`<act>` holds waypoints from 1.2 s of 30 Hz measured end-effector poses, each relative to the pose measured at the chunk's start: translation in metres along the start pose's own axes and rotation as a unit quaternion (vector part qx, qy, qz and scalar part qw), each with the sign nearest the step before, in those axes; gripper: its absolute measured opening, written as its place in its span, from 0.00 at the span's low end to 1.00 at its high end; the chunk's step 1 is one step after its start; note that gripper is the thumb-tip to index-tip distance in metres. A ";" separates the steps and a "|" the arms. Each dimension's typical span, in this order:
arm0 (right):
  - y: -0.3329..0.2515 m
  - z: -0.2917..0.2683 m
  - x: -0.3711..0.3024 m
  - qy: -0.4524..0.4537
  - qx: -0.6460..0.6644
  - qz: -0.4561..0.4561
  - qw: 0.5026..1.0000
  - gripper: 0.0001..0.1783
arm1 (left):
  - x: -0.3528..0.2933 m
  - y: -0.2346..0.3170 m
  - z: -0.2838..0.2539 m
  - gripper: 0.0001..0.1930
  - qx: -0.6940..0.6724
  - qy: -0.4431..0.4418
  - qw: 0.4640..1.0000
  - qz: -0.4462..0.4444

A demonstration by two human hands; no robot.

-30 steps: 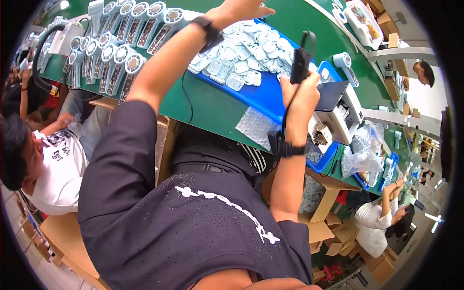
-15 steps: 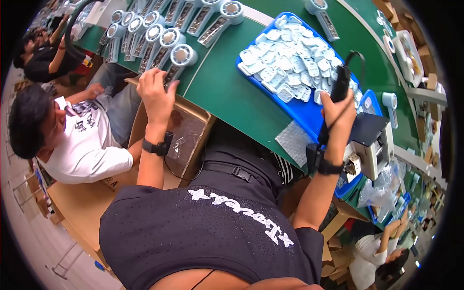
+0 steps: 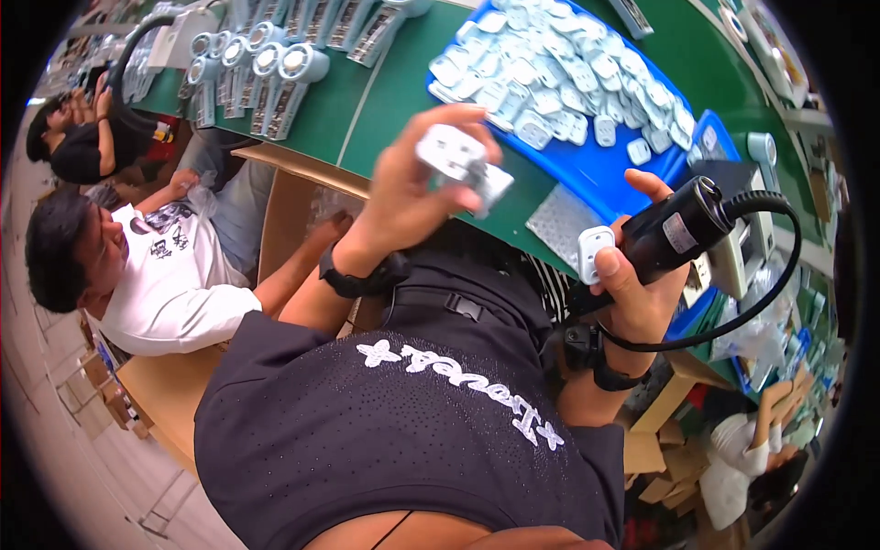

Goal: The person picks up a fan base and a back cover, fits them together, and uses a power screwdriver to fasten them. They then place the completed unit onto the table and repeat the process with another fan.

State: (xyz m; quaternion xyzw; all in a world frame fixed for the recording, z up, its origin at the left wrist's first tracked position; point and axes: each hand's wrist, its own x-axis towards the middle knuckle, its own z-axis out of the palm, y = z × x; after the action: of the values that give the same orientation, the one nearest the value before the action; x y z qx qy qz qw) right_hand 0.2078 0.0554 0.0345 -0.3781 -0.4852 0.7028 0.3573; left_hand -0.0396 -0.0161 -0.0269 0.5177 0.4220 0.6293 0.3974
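My left hand (image 3: 396, 197) is closed on a light-blue handheld fan body (image 3: 451, 152), held end-on over the table edge so that most of its shape is hidden. My right hand (image 3: 646, 298) is wrapped round a black electric screwdriver (image 3: 669, 236) with a thick black cable. Between that hand's thumb and a finger sits a small white plastic cover (image 3: 596, 253) with holes in it. More such covers (image 3: 559, 78) are heaped in a blue tray (image 3: 600, 186) beyond my hands. Several light-blue fan bodies (image 3: 298, 69) lie in rows at the far left.
Under the table edge at left stands an open cardboard box (image 3: 275, 215). A co-worker in a white shirt (image 3: 174, 284) sits beside it, one arm reaching into it. A bubble-wrap sheet (image 3: 561, 225) lies by the tray on the green table (image 3: 380, 119). A pale machine (image 3: 729, 275) stands at right.
My left hand has lifted the nearest fan body from the row and brought it rightward, toward my middle. My right hand has come back from the tray with a cover, the screwdriver now tilted sideways.
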 end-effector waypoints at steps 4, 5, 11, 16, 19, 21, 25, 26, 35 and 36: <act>0.001 -0.025 -0.029 0.019 -0.015 -0.014 1.000 0.41 | 0.014 0.000 0.059 0.33 0.039 -0.159 0.986 -0.043; 0.003 -0.027 -0.034 0.036 -0.022 -0.006 0.999 0.41 | 0.017 -0.006 0.067 0.32 0.030 -0.198 0.980 -0.012; 0.042 -0.042 -0.052 0.137 -0.119 -0.018 0.983 0.38 | 0.019 -0.038 0.114 0.29 0.080 -0.314 0.941 0.099; 0.024 -0.052 -0.055 0.224 -0.106 -0.192 0.949 0.23 | 0.015 -0.061 0.125 0.27 0.047 -0.323 0.938 0.118; -0.021 -0.069 -0.041 0.253 -0.045 -0.408 0.876 0.12 | 0.019 -0.070 0.132 0.25 0.017 -0.278 0.953 0.118; -0.028 -0.097 -0.021 0.260 -0.070 -0.412 0.871 0.10 | 0.023 -0.074 0.131 0.25 0.020 -0.280 0.955 0.099; -0.024 -0.113 -0.007 0.272 -0.053 -0.354 0.893 0.07 | 0.026 -0.079 0.129 0.26 0.029 -0.273 0.959 0.074; -0.023 -0.113 -0.006 0.278 -0.032 -0.321 0.905 0.07 | 0.026 -0.080 0.129 0.26 0.033 -0.271 0.958 0.083; -0.066 -0.070 -0.056 0.039 0.087 -0.339 0.936 0.20 | 0.025 -0.081 0.137 0.27 0.062 -0.276 0.954 0.097; -0.067 -0.067 -0.052 0.023 0.092 -0.340 0.936 0.21 | 0.025 -0.081 0.137 0.27 0.062 -0.277 0.954 0.093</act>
State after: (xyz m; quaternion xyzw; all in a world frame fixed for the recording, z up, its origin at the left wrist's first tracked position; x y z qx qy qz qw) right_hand 0.2998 0.0560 0.0917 -0.1720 -0.5098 0.5723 0.6189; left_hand 0.0973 0.0502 -0.0806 0.7323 0.2839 0.4682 0.4050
